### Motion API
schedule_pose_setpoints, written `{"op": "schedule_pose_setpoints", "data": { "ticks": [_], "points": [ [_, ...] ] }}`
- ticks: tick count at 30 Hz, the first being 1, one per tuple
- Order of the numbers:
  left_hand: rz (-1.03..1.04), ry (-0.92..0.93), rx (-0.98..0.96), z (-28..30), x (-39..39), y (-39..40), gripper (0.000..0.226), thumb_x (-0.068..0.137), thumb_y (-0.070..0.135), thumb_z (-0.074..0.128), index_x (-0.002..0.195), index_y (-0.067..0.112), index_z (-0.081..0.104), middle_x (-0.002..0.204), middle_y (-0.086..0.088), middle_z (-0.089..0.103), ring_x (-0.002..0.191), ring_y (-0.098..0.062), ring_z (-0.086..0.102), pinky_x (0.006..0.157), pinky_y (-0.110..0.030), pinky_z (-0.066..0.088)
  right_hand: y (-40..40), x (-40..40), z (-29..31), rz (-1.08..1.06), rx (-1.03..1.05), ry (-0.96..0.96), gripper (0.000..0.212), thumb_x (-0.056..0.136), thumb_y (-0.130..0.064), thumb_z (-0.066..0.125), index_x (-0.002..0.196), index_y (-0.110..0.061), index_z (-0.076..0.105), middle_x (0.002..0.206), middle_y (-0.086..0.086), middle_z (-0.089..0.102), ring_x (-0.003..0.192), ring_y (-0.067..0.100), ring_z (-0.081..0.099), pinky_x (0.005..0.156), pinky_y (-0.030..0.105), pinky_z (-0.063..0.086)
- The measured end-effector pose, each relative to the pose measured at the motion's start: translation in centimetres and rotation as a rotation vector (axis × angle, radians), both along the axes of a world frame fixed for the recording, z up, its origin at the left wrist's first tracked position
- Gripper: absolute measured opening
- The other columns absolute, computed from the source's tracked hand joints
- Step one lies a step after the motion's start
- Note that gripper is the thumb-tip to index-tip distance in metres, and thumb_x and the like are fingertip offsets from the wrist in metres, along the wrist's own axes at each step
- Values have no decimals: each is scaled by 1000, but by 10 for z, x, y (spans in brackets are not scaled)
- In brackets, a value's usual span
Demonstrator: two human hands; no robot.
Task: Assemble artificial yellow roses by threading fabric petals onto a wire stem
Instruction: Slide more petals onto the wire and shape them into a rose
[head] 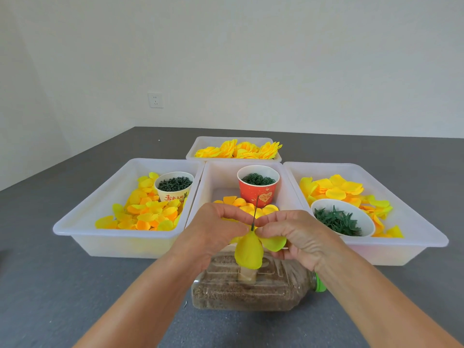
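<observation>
A thin green wire stem (255, 212) stands upright between my hands, its lower end passing through a yellow fabric petal piece (249, 251). My left hand (218, 229) pinches the petal piece just left of the wire. My right hand (293, 233) pinches it on the right side, fingertips nearly meeting my left ones. Lobes of the petal piece hang down below my fingers and one spreads to the right. Both hands hover above a plastic bottle (251, 287) lying on its side, filled with brown grains.
Three white trays sit side by side: left tray (82, 222) with loose petals and a cup of green parts (174, 184), middle tray (213, 177) with a red cup (258, 187), right tray (426, 229) with petals and a white bowl (342, 217). A far tray (200, 144) holds finished yellow roses (238, 149).
</observation>
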State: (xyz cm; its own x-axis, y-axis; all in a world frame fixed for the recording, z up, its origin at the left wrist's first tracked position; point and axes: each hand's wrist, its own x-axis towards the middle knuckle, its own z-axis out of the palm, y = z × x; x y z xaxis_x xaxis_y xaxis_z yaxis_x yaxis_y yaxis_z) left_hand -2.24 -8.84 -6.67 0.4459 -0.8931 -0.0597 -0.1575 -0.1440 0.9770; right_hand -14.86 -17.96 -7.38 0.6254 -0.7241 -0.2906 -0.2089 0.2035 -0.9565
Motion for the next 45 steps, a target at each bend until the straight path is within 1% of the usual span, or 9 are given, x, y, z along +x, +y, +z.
{"op": "schedule_pose_setpoints", "data": {
  "ticks": [9, 13, 16, 21, 26, 30, 36, 40, 45],
  "points": [
    [4, 15, -104, -8, 0, -1, 22, 65, 2, 81, 55, 20, 70, 60, 16, 66, 63, 7, 59, 58, -4, 44, 0, -2, 1, 14, 47, -9, 17, 76, 5, 65, 74, -12, 66, 68, 6, 63, 64, 17, 57, 53, 26, 47],
    [15, -62, -111, -11, 1, -3, 21, 63, 6, 83, 57, 21, 69, 80, 17, 65, 75, 19, 56, 67, -11, 41, -3, -2, 0, 18, 38, 4, 16, 76, 4, 64, 76, -12, 67, 73, 8, 63, 71, 21, 57, 69, 36, 50],
    [19, -87, -107, -12, 1, -5, 20, 63, 6, 83, 59, 20, 68, 93, 12, 63, 84, 14, 56, 75, -17, 42, -5, -2, 0, 34, 12, 27, 15, 75, 4, 66, 80, -11, 67, 76, 9, 64, 76, 23, 58, 86, 47, 50],
    [7, -85, -100, -14, 1, -5, 14, 65, 6, 82, 65, 14, 70, 85, 11, 65, 75, 15, 57, 73, -13, 44, -17, -7, 9, 37, -199, 113, 16, 75, 1, 69, 76, -15, 68, 63, -1, 66, 59, 9, 60, 56, 23, 49],
    [10, -78, -105, -18, 2, -5, 14, 66, 7, 82, 64, 14, 70, 85, 9, 66, 73, 11, 59, 65, -9, 45, -61, 2, 9, -170, -559, 131, 18, 75, 2, 68, 71, -16, 67, 67, 0, 63, 64, 10, 55, 54, 15, 44],
    [-13, -43, -97, -18, 4, -6, 10, 66, 4, 80, 71, 4, 72, 78, 5, 68, 71, -2, 61, 66, -14, 49, -84, 28, -10, 79, -782, 384, 20, 74, -2, 72, 93, -8, 72, 98, 8, 69, 87, 16, 58, 75, 26, 46],
    [-45, -38, -85, -16, 5, -6, 9, 68, 4, 80, 70, 9, 73, 76, -1, 70, 73, -9, 62, 73, -25, 51, -96, 55, -35, 566, -1061, 761, 46, 74, -11, 75, 118, -19, 63, 109, -5, 48, 99, 10, 45, 76, 20, 35],
    [-43, -42, -91, -16, 4, -5, 8, 68, 5, 80, 70, 9, 72, 86, -15, 71, 76, -15, 61, 77, -31, 52, -98, 57, -39, 474, -1221, 731, 13, 75, -12, 70, 84, -2, 66, 94, 12, 63, 92, 29, 57, 77, 38, 44],
    [-42, -53, -97, -15, 3, -4, 11, 68, 6, 80, 65, 15, 73, 84, -14, 72, 77, -17, 63, 78, -35, 53, -98, 49, -35, 379, -1185, 710, 23, 73, -4, 65, 58, -9, 47, 66, 8, 50, 69, 26, 46, 53, 29, 32]
  ]
}}
